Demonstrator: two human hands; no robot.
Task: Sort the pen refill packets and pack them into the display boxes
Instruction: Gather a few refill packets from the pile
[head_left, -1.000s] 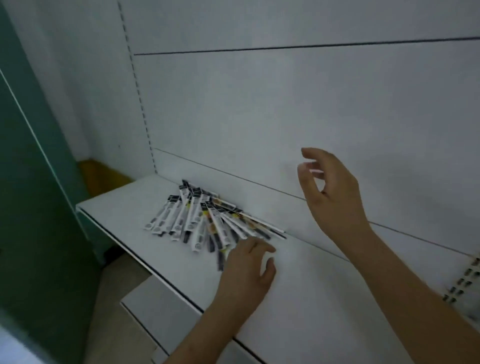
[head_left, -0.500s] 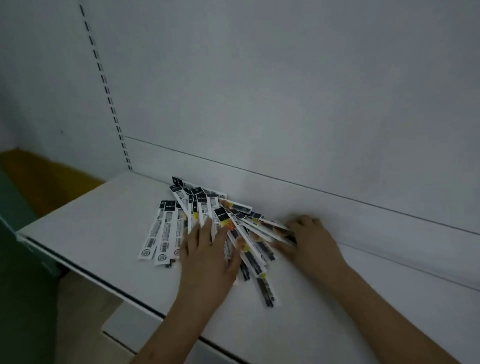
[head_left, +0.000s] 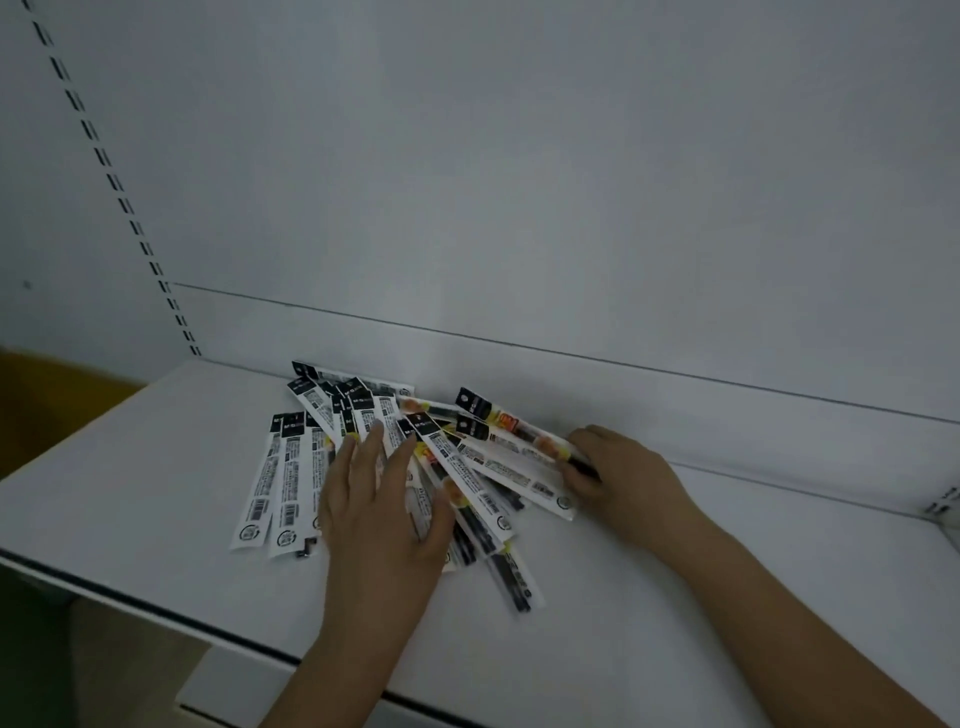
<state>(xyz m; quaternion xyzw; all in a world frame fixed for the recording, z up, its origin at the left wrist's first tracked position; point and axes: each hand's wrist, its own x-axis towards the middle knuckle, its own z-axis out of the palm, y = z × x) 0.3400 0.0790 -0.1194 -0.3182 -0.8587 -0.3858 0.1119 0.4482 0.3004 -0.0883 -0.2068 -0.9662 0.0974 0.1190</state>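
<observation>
Several long white pen refill packets (head_left: 291, 467) with black tops lie fanned out on a white shelf (head_left: 156, 467), close to the back panel. My left hand (head_left: 379, 514) lies flat on the middle of the pile, fingers spread. At the pile's right end, my right hand (head_left: 618, 478) has its fingers curled on the ends of a few packets (head_left: 514, 447) with orange and yellow print. One packet (head_left: 514, 577) sticks out toward the front, below the pile. No display box is in view.
The white back panel (head_left: 519, 182) rises right behind the pile, with a slotted upright (head_left: 109, 171) at the left. The shelf's front edge (head_left: 130, 603) runs diagonally, with a lower shelf (head_left: 218, 691) beneath. Something small shows at the far right edge (head_left: 945, 506).
My right hand came down from the air onto the pile's right end. My left hand slid up onto the middle of the packets. The view moved closer and to the right.
</observation>
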